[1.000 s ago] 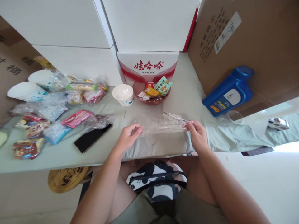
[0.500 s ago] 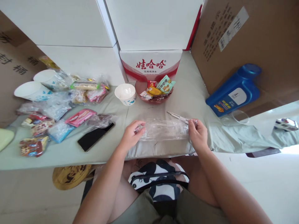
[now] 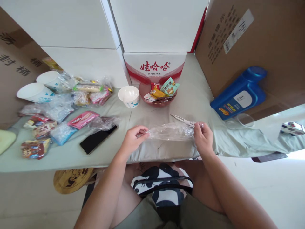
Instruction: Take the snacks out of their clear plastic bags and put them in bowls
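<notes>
A clear plastic bag [image 3: 170, 132] is stretched just above the grey-green cloth at the table's near edge. My left hand [image 3: 133, 140] pinches its left end with closed fingers. My right hand [image 3: 202, 136] grips its right end, fingers curled shut. A thin pen-like tool [image 3: 182, 119] lies on the cloth just beyond the bag. Behind it stand a red bowl [image 3: 145, 95] filled with wrapped snacks and a white paper cup [image 3: 129, 96].
A black phone [image 3: 98, 139] lies left of my hands, beside a pink packet [image 3: 82, 119] and several bagged snacks. Two white cups [image 3: 35, 92] stand far left. A blue jug [image 3: 239, 95] leans on a cardboard box at right. White boxes line the back.
The flat, spread bag has been gathered into a narrower roll between my hands, which drew slightly closer to the table's near edge. Other items stayed put.
</notes>
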Motion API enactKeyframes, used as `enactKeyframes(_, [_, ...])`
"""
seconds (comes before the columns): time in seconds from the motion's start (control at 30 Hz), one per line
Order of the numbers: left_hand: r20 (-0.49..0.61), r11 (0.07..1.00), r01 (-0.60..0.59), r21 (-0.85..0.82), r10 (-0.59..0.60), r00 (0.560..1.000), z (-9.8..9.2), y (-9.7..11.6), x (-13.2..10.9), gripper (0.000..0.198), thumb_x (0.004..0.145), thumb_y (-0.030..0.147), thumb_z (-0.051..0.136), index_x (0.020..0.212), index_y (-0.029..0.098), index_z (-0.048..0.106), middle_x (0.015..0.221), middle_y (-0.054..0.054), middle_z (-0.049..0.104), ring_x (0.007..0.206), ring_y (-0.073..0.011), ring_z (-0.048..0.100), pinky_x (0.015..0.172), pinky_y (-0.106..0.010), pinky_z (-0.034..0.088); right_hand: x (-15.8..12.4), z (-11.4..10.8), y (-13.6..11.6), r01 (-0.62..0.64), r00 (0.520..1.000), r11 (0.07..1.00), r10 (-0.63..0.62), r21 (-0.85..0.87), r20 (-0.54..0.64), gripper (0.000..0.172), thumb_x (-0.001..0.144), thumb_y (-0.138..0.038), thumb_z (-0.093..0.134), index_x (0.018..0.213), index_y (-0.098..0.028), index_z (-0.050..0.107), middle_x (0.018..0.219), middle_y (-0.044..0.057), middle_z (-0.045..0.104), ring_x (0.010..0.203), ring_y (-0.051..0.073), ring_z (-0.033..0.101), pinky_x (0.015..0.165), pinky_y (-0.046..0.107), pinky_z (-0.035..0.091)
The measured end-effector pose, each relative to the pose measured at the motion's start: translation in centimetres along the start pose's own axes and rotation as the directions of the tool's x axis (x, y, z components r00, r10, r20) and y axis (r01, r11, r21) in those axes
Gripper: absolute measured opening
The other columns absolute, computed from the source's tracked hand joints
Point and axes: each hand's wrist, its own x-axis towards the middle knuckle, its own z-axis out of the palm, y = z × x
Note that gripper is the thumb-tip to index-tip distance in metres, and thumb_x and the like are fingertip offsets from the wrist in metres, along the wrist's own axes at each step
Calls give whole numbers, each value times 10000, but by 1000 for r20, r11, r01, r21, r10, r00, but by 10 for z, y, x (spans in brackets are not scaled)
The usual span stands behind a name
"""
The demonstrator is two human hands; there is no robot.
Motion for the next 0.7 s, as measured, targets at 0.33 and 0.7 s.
enactKeyframes(0.33, [206,932,293,-214,-250,946,-4,3,1,338,766,431,722,991,182,690,878,-66,754,806,-182,704,760,-314,564,-1,-1,-3,-3,1000,1000,3,-12,-15,328,904,-532,541,799,-222,569,570,-52,479,551,139,446,538,276,375])
enactKeyframes(0.7, [136,990,43,-133,-25,990,-4,8,3,125,709,270,647,797,181,646,928,-45,644,736,-125,545,656,-253,466,0,-1,2,36,999,999,-36,-34,-13,341,914,-548,530,837,-222,593,565,-48,485,549,148,461,528,272,376])
